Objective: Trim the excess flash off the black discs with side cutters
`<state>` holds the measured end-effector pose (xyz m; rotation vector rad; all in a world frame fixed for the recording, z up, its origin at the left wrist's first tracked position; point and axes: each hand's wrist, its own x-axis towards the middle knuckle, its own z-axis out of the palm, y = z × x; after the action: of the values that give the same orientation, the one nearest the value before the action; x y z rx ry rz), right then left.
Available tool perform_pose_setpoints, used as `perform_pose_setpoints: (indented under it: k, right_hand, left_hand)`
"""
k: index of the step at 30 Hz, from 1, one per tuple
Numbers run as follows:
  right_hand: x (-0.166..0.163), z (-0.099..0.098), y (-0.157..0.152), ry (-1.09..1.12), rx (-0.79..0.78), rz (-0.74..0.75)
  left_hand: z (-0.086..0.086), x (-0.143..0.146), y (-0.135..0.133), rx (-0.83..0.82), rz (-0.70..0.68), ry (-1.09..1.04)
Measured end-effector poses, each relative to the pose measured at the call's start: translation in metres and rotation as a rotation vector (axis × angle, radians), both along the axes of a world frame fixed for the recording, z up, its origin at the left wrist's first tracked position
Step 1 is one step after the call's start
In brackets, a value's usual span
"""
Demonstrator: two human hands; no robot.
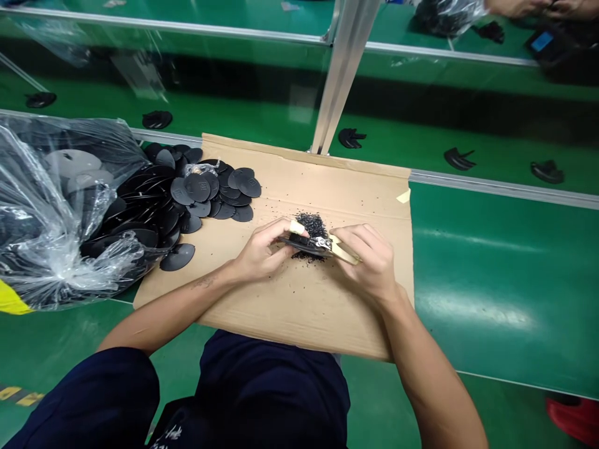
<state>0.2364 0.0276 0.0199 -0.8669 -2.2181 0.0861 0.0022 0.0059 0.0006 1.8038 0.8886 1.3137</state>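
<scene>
My left hand (264, 251) pinches a black plastic disc (306, 245) by its left side, over the cardboard sheet (281, 305). A pale tape is wrapped around one of its fingers. In my right hand (367, 255) are nippers (344, 251) with pale yellow handles, my fingers closed around them. The metal jaws meet the disc's right part; whether they bite on it I cannot tell. Beneath the disc lies a heap of small black plastic bits (311, 223), with crumbs scattered around it. More black discs (199, 187) are spread at the left of the cardboard.
A clear plastic bag (60, 249) full of discs bulges at the left. A metal post (344, 75) rises behind the cardboard. Beyond the rail, several black parts (458, 159) lie on a green belt. Another person's hands (538, 7) show at the top right.
</scene>
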Motion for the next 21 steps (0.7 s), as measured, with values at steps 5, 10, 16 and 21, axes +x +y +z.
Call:
perform_pose_setpoints:
  k: [5,10,16,21]
  right_hand:
    - [-0.0001,-0.0011,0.0000,-0.054,0.118,-0.048]
    - [0.0005,0.0004,-0.0018,-0.098,0.174,-0.087]
    - [0.0011,0.0031,-0.0042,-0.163,0.205,-0.130]
    - [0.0022,0.0055,-0.0031,-0.211,0.177,-0.127]
  left_hand:
    - [0.0019,0.0015,-0.0014,0.010,-0.004,0.000]
    - [0.0007,0.0022,-0.0015,0.010,-0.019,-0.021]
    - [-0.0008,0.0023,-0.0034,0.001,0.025,0.001]
    - [-0.0027,0.0032,-0.0047,0.003,0.045,-0.011]
